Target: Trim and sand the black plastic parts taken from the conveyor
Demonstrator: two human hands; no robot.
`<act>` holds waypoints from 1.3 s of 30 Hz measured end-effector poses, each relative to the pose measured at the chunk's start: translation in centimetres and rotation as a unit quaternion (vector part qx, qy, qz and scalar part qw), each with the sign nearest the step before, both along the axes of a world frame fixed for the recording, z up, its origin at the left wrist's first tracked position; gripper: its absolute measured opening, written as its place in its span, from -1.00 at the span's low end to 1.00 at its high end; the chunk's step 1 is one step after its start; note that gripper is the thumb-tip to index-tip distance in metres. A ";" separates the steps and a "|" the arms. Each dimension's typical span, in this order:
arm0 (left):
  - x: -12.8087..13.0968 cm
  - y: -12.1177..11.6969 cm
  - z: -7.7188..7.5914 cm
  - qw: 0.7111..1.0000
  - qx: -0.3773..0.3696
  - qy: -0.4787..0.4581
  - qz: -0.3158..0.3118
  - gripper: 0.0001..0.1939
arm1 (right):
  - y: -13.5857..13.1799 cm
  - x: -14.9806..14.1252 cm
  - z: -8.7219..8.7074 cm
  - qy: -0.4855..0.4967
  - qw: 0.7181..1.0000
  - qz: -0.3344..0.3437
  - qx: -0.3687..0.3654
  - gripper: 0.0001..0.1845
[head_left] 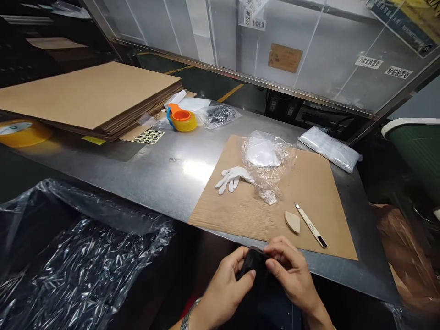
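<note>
Just off the table's near edge, my left hand point(229, 286) is closed round a black object point(252, 262) with a rounded top, its thumb lying across the face. The object's kind is not clear against the dark background. My right hand point(292, 275) pinches at the right edge of the same object with thumb and fingers. Beyond the hands, a beige wedge-shaped pad point(292, 222) lies on a cardboard sheet point(223, 213). Beside it rests a white pen-like tool point(311, 224) marked A26, its pointed tip facing away from me.
White gloves point(234, 178) and crumpled clear plastic point(270, 172) lie on the cardboard. Stacked cardboard sheets point(92, 96), a tape dispenser point(182, 119) and a sticker sheet point(149, 136) sit to the left. A plastic packet point(330, 149) is at right; a lined bin point(79, 266) stands at lower left.
</note>
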State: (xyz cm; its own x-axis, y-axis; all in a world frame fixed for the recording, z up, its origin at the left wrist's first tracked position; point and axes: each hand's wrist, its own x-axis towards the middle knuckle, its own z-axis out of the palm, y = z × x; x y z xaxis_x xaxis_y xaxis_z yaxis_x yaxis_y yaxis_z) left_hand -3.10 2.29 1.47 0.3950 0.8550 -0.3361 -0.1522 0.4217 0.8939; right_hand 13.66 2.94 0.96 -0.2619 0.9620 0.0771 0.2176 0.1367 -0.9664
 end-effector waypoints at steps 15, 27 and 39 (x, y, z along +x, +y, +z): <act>-0.1 -0.2 0.1 0.996 -0.069 -0.037 -0.041 -0.92 | 0.1 1.0 -0.3 0.046 0.994 0.067 -0.071 -0.84; 0.1 0.8 0.0 0.995 -0.088 -0.040 -0.030 -0.91 | 0.2 0.5 -1.5 0.031 0.997 0.024 -0.062 -0.76; -0.6 2.9 -0.6 0.885 -0.332 -0.312 0.099 -0.49 | 7.5 12.1 -6.0 -0.349 0.903 -0.249 0.006 -0.81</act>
State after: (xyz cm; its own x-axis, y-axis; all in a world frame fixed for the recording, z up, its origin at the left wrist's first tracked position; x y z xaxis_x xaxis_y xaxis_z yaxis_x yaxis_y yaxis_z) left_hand -3.67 5.16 0.90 0.5452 0.6235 -0.5604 -0.6579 0.7325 0.1749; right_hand 25.75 10.45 -5.00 0.2148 0.9740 0.0714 0.8112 -0.1372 -0.5685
